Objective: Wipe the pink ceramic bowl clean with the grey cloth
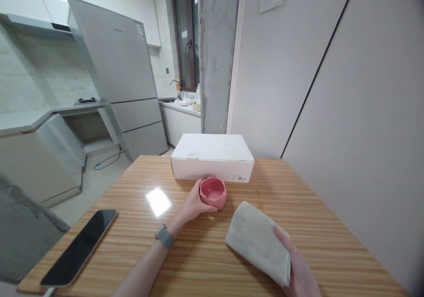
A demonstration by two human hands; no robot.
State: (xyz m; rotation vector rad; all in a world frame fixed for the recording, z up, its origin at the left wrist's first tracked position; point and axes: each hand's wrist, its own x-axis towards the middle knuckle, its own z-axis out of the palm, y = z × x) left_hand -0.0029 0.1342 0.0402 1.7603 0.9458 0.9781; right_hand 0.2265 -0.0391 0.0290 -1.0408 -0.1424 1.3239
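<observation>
Steadily, a left hand (195, 204) closes around the left side of a small round pink bowl with a notched rim (213, 193), its thumb along the near side and its fingers on the left and far side. The bare forearm slants up from the lower edge of the view, a watch with a grey band (164, 236) at the wrist. The bowl's mouth faces upward; whether its base touches the bench (334, 248) cannot be told.

Nearer the person and to the right of that grip, a right hand (300, 268) clasps the right end of a folded pale grey fabric cloth (256, 242), thumb laid over the top, the other fingers hidden from sight. The cloth angles toward the left hand, just apart from the bowl.

The bench, a glossy wood-grain top with brown stripes, spreads beneath both hands. Directly beyond the left hand sits a long white rectangular cardboard box (212, 149); well to that hand's left lies a black-screened smartphone (79, 248) with a white cable (49, 291) at its near end.

Farther off, ahead and left of the hands, stands a tall silver-grey refrigerator (115, 63), with a curved metal faucet (176, 85) beside a dark-framed window (185, 36). A rough grey concrete column (218, 54) rises behind the box, and a plain pale wall (357, 133) flanks the right hand.
</observation>
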